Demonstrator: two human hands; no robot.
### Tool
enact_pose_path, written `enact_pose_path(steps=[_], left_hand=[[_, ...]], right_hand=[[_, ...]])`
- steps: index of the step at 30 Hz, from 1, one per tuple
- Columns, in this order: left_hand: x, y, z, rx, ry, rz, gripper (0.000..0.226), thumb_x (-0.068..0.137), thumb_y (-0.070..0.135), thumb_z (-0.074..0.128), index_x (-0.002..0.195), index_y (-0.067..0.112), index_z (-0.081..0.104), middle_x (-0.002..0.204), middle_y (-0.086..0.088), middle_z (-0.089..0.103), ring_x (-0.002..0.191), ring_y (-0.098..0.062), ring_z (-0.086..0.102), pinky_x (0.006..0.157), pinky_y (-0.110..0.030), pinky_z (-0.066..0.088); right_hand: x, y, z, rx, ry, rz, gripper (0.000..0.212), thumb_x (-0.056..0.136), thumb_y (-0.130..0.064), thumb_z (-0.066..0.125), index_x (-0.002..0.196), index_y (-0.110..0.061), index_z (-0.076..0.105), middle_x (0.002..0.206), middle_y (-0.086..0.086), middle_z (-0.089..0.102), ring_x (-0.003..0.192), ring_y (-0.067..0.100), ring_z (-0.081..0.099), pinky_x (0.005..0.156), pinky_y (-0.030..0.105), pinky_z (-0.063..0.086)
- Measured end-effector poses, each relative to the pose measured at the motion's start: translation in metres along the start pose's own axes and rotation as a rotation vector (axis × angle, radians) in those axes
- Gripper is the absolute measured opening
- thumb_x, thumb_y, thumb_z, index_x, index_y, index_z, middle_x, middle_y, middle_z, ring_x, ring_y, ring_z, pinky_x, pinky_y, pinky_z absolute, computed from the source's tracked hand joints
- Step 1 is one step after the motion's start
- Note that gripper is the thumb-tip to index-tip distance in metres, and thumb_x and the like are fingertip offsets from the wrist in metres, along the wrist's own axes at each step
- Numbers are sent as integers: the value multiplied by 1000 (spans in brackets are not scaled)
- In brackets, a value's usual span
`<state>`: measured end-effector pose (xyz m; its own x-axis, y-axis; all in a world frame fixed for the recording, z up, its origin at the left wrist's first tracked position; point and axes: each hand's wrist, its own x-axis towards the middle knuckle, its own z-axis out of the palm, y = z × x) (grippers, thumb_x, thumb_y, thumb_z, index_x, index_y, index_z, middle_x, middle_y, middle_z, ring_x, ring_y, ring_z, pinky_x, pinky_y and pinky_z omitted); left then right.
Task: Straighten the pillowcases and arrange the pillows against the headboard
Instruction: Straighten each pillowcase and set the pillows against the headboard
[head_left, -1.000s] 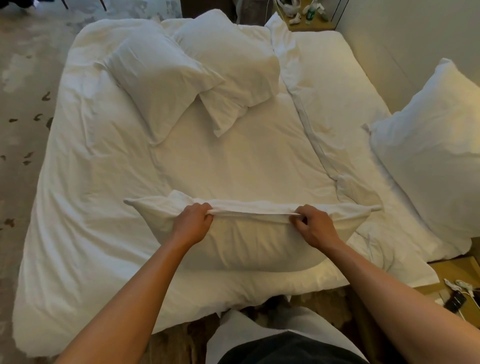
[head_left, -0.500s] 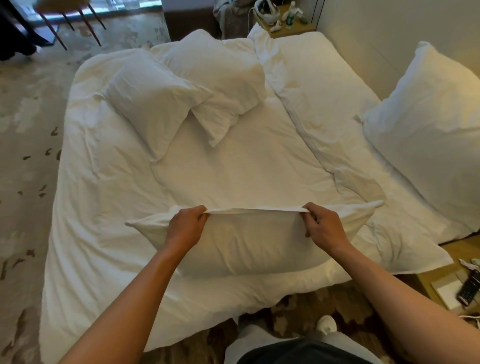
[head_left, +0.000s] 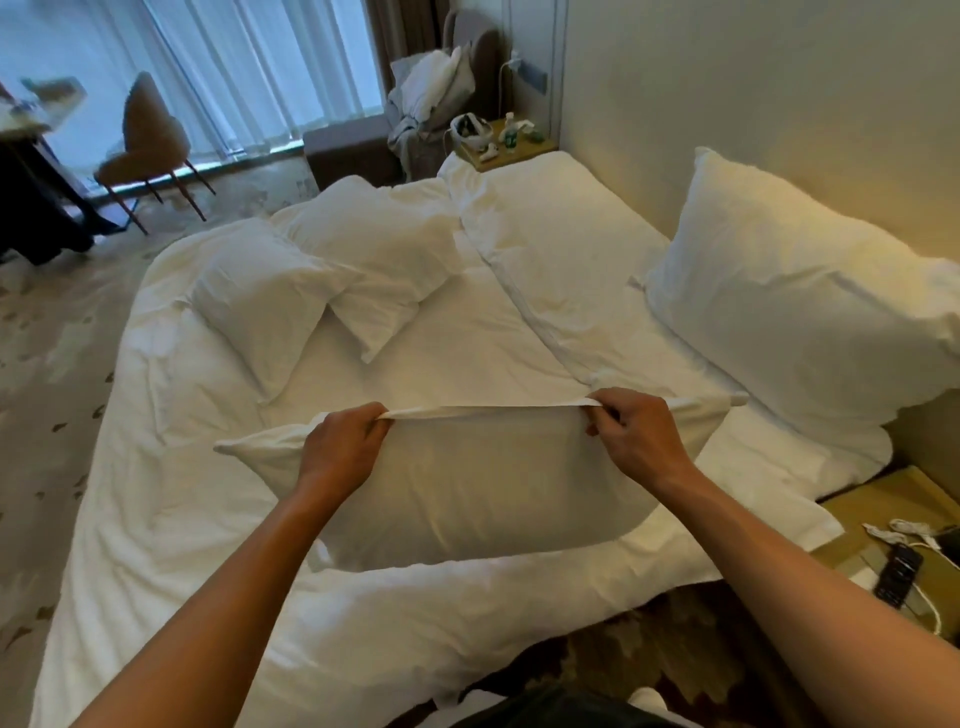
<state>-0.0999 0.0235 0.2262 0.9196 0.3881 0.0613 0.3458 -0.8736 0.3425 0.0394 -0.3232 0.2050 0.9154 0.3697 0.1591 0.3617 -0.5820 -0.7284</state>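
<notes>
Two hands pinch the top hem of the near pillow, the left hand and right hand curled on the fabric and stretching it taut. Its long axis runs across the person, parallel to the headboard wall far right. That wall lies to the right of the pillow, so the right hand is nearer, and the pillow probably swings rightward next.

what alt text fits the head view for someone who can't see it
Both hands, left hand and right hand, pinch the top edge of a white pillow over a rumpled bed. Another pillow leans on the headboard.
</notes>
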Motion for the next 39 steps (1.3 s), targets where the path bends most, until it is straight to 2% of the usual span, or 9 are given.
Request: enact_pose_path(steps=[7, 11, 16, 19, 23, 28, 34, 37, 39], left_hand=[[16, 133, 49, -46, -35, 127, 18, 101, 35, 52, 93, 27, 67, 86, -1, 72, 82, -29, 65, 68, -40, 53], [33, 207, 74, -98, -50, 193, 19, 100, 32, 52, 90, 25, 66, 83, 1, 70, 79, -27, 63, 66, -40, 52], [59, 278, 99, -128, -74, 271, 18, 100, 32, 51, 90, 29, 66, 82, 3, 70, 79, -25, 63, 60, -33, 43], [78, 309, 113, -115, -74, 308, 18, 99, 35, 50, 93, 30, 66, 85, 4, 72, 83, -26, 64, 59, -33, 40], [108, 334, 125, -97, -101, 361, 18, 100, 36, 50, 97, 30, 66, 90, 3, 73, 87, -27, 66, 66, -37, 50], [164, 344, 136, -104, -103, 396, 18, 100, 34, 49, 95, 28, 65, 88, 4, 71, 84, -24, 64, 63, -34, 47], [239, 346, 143, -124, -131, 447, 18, 100, 34, 50, 93, 29, 65, 85, 6, 70, 80, -22, 62, 61, -33, 44], [266, 342, 162, -105, -163, 475, 20, 101, 34, 49, 90, 29, 65, 86, 5, 69, 80, -22, 61, 58, -32, 39], [277, 337, 183, -59, -225, 472, 23, 103, 34, 48, 91, 27, 67, 90, 2, 67, 87, -24, 63, 61, -33, 43]], right_hand=[[-10, 84, -115, -70, 117, 73, 18, 97, -23, 63, 101, -23, 80, 93, -5, 77, 86, 17, 68, 78, 35, 53], [-17, 126, -173, -86, 212, 119, 16, 97, -24, 64, 95, -24, 80, 88, -7, 75, 80, 11, 62, 69, 25, 41], [-29, 168, -225, -125, 272, 204, 22, 99, -30, 59, 92, -23, 78, 87, -6, 73, 80, 17, 65, 71, 36, 51], [-34, 188, -241, -127, 315, 241, 22, 99, -30, 59, 82, -31, 74, 79, -12, 69, 74, 10, 61, 64, 32, 48], [-25, 206, -251, -148, 345, 291, 28, 100, -29, 59, 74, -28, 68, 72, -10, 65, 70, 10, 60, 60, 33, 46], [13, 214, -251, -199, 339, 307, 31, 102, -29, 58, 74, -20, 68, 71, -5, 64, 68, 16, 59, 60, 39, 46], [62, 223, -239, -302, 370, 263, 35, 105, -30, 54, 70, -33, 50, 66, -16, 49, 62, 4, 48, 56, 21, 29], [79, 238, -220, -276, 316, 316, 41, 106, -30, 54, 68, -37, 42, 68, -13, 49, 65, 7, 48, 56, 28, 30], [83, 251, -203, -241, 237, 386, 35, 106, -31, 54, 71, -35, 51, 73, -10, 56, 70, 15, 53, 62, 35, 35]])
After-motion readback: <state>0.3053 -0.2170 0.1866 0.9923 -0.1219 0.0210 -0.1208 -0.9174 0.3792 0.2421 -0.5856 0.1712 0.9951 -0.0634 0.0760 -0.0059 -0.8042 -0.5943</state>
